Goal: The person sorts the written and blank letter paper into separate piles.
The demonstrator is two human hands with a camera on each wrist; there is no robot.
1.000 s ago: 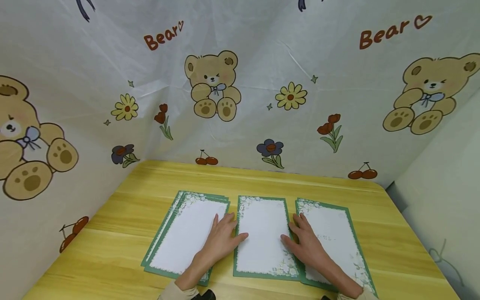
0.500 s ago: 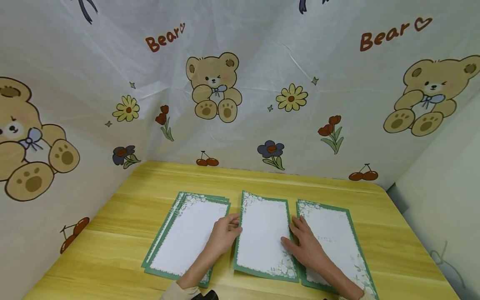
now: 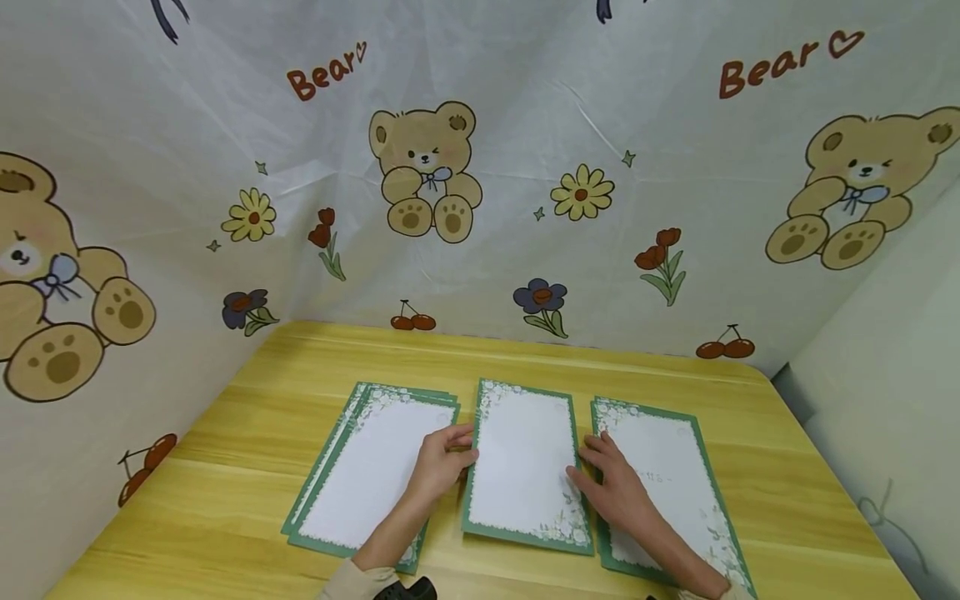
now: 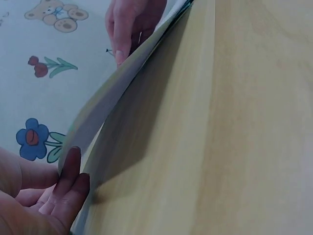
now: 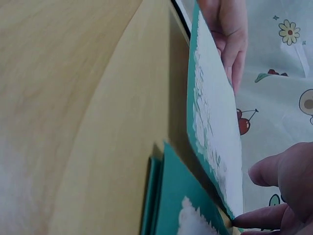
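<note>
In the head view, a white sheet of paper with a green floral border (image 3: 525, 467) is in the middle, its left side raised off the table. My left hand (image 3: 441, 460) pinches its left edge, thumb on the face and fingers underneath, as the left wrist view shows with the curved sheet (image 4: 105, 110). At the opposite edge, my right hand (image 3: 621, 492) has its fingers extended; a fingertip (image 5: 261, 217) touches the sheet's edge while the thumb stands apart from it. Similar sheets lie in a left stack (image 3: 367, 471) and a right stack (image 3: 667, 467).
The yellow wood-grain table (image 3: 202, 492) holds all the papers. Behind it hangs a white cloth (image 3: 510, 108) printed with bears and flowers. A thin cord (image 3: 892, 521) hangs by the wall at right.
My left hand went from lying spread over the middle sheet's left edge to pinching it. That side of the sheet has lifted, and the sheet has shifted slightly left, away from the right stack.
</note>
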